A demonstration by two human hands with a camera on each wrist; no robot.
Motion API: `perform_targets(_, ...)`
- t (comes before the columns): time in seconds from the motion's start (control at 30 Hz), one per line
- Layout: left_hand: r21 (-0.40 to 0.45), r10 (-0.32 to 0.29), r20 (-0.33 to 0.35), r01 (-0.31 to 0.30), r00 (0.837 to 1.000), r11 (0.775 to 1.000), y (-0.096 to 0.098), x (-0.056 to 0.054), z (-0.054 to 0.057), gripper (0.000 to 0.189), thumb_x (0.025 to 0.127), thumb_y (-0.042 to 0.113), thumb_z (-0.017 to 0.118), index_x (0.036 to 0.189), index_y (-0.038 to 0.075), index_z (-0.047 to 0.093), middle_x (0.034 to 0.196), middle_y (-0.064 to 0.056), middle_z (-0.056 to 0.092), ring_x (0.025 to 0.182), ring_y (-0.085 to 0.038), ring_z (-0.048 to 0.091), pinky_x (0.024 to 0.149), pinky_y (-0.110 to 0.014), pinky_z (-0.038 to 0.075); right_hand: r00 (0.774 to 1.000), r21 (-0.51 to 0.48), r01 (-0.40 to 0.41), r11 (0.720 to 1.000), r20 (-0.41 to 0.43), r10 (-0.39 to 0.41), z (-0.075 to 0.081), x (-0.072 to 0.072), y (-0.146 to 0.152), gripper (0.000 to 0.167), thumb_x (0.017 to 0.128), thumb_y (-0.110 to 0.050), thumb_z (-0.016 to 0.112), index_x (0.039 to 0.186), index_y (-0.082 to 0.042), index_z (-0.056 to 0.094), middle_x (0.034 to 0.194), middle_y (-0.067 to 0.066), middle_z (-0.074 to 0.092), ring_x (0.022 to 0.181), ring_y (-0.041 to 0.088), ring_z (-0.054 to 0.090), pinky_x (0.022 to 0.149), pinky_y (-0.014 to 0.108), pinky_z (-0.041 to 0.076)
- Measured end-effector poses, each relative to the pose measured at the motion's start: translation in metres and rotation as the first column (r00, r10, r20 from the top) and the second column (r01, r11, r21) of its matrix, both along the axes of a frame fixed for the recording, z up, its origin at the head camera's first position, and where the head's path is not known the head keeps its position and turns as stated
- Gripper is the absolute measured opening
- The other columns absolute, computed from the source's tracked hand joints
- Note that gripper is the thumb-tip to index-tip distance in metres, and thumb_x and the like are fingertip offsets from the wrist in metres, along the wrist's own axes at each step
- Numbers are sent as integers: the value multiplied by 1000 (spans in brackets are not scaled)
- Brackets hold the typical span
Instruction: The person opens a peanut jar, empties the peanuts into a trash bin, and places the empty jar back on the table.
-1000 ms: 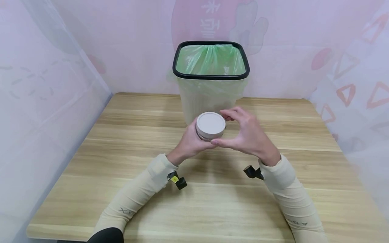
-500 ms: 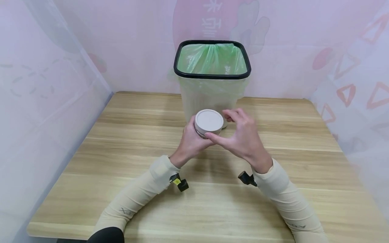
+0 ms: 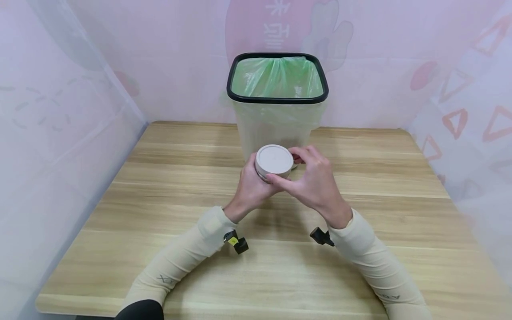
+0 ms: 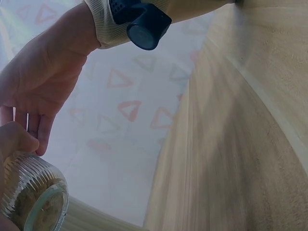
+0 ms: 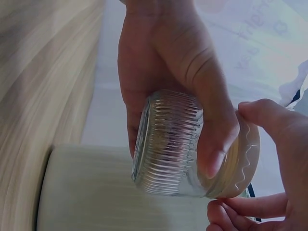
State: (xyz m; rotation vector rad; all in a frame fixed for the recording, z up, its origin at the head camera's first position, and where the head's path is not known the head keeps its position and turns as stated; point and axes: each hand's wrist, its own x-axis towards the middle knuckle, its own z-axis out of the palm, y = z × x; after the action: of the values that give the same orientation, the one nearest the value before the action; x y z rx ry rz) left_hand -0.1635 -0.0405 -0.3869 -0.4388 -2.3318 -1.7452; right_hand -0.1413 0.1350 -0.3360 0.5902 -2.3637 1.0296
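A ribbed clear glass jar (image 5: 168, 144) with a pale round lid (image 3: 274, 159) is held up over the table, in front of the bin. My left hand (image 3: 254, 186) grips the glass body; its thumb lies along the jar's neck in the right wrist view. My right hand (image 3: 314, 180) pinches the lid's rim (image 5: 248, 159), thumb on the near side and curled fingertips on the far right side. From the left wrist view the jar's base (image 4: 48, 209) shows, and something brownish appears through the glass.
Behind the hands, a whitish bin (image 3: 276, 124) with a black rim (image 3: 278, 100) and a green plastic liner (image 3: 280, 78) stands on the wooden table (image 3: 180, 178). Printed cloth walls (image 3: 180, 66) enclose the table's back and sides.
My right hand has shifted left, and its fingers have closed in from beside the lid onto its edge. The jar in my left hand has moved slightly up and left.
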Motion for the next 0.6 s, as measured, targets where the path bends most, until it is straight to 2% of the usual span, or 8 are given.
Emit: perform_targets(0.6,6,-30,19,30,999,1000,0,2,2,89,73,12,93,148,-3,47,141,-23,62,132,-37,61,114,-53,50,999,-12,-25,1000,27,25,3,-1,3,64,70,-41,98,115,-3,74,105,10,71,95,24,69,85,38,57)
